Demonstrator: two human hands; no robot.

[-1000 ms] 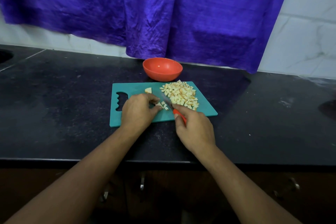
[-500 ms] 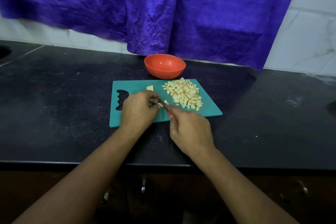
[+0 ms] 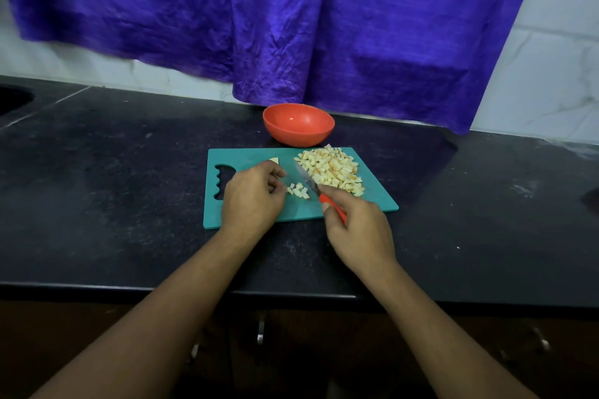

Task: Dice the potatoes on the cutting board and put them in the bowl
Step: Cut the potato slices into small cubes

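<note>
Teal cutting board (image 3: 249, 159) holds the diced potatoes (image 3: 330, 168) on its right half. Your right hand (image 3: 359, 236) grips the knife (image 3: 316, 191). Your left hand (image 3: 252, 197) curls its fingers (image 3: 278, 173), contents unclear, beside the blade (image 3: 304, 175); a slip could nick them.

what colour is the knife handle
Red, as the head view shows; the knife handle sits in the right hand.

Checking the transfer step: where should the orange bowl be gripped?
Probably by its near rim, from above and in front: the orange bowl sits upright behind the cutting board, rim exposed, wall curving under. The right hand grips the knife, so use the left hand.
</note>
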